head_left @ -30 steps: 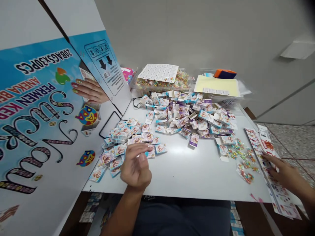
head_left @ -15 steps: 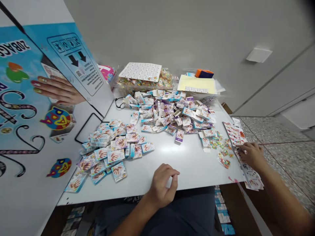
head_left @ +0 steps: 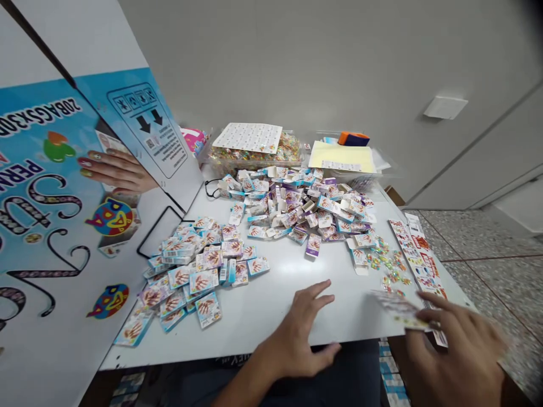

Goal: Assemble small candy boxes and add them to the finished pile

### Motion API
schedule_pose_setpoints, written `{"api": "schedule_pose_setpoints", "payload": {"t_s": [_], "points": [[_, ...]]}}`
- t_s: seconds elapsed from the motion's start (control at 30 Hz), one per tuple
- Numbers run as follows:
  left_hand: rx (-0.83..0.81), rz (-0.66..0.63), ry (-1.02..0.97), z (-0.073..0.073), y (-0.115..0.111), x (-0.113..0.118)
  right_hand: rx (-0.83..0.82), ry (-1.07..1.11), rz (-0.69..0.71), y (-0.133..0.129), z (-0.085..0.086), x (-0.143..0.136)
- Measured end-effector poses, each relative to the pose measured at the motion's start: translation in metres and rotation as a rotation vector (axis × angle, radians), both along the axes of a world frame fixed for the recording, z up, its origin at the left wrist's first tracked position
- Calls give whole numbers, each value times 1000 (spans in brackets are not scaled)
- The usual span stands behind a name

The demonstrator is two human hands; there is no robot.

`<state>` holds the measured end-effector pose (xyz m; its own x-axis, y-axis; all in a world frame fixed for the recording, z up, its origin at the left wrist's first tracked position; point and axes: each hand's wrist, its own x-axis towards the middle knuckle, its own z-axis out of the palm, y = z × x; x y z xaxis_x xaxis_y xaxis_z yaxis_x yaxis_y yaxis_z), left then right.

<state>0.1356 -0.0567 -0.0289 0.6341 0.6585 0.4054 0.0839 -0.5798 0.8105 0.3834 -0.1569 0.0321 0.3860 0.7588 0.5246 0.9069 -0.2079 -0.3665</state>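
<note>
My right hand (head_left: 458, 339) pinches a small printed sheet (head_left: 396, 308), blurred by motion, over the table's right front edge. My left hand (head_left: 299, 333) is empty at the front edge, its fingers spread and thumb apart. Long printed sticker strips (head_left: 418, 257) lie along the right edge, beyond my right hand. Beside them are small clear packets of coloured bits (head_left: 388, 260). Closed small boxes (head_left: 203, 280) are heaped at the left, and a pile of boxes, many with open flaps (head_left: 292, 206), spreads across the back middle.
A large printed carton (head_left: 114, 186) stands at the left. Behind the pile are a clear tub of coloured packets (head_left: 254, 161) with a dotted sheet (head_left: 248, 137) on top, and another container with yellow paper (head_left: 341, 156). The white table (head_left: 280, 305) ends near my body.
My right hand has lifted a sheet from the strips and moved toward my body with it. My left hand has opened from a curled pose and shifted slightly right. The view has tilted a little.
</note>
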Motion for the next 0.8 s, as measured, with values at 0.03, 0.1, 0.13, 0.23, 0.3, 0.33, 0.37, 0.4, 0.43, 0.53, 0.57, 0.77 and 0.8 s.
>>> {"api": "schedule_pose_setpoints", "payload": {"t_s": [0.03,0.1,0.13,0.23,0.3,0.33,0.37,0.4,0.43,0.53,0.57,0.77,0.8], "points": [[-40,-54,-5,2,-3,2,17,56,131,0,5,-17],[-158,-126,-5,6,-8,6,30,180,350,2,10,-43],[-222,-141,16,7,-10,8,25,244,395,4,11,-51],[-372,-93,96,10,-12,9,30,428,325,15,8,-63],[-468,-28,74,12,-11,8,41,572,266,24,2,-67],[-538,-10,44,13,-11,7,45,644,257,28,-2,-69],[-621,-12,16,13,-10,6,49,703,257,31,-6,-71],[-710,-27,-11,13,-8,5,52,745,269,33,-10,-73],[-794,-40,-40,13,-7,5,64,766,297,35,-14,-75],[-997,-3,-202,13,0,6,110,712,476,32,-22,-80],[-1059,25,-288,13,3,7,105,655,563,30,-24,-81],[-1163,87,-449,15,11,9,-72,333,896,16,-40,-88],[-1107,143,-411,14,9,10,-27,389,844,14,-44,-94]]}}
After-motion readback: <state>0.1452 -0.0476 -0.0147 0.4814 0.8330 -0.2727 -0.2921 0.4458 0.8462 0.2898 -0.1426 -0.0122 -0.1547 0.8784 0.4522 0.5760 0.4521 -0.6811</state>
